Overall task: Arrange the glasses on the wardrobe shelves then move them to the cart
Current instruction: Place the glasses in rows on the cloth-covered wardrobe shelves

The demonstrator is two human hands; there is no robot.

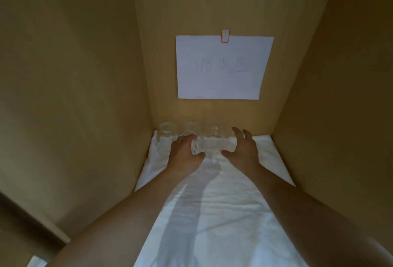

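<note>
The head view looks into a wardrobe compartment with tan wooden walls (74, 75) closing in on the left, right and back. A white cloth (212, 213) covers the shelf, running from the bottom of the frame up to the back wall, rumpled and crossed by the arms' shadows. A white sheet of paper (223, 68) with faint handwriting (too pale to read) hangs on the back wall at upper centre, held by a red-edged clip (225, 36). Three clear glasses stand in a row at the back of the shelf, centre frame: the left glass (164, 136), the middle glass (190, 129) and the right glass (214, 141). The left hand (184, 149) and the right hand (242, 147) curl around the right glass from either side, gripping it.
</note>
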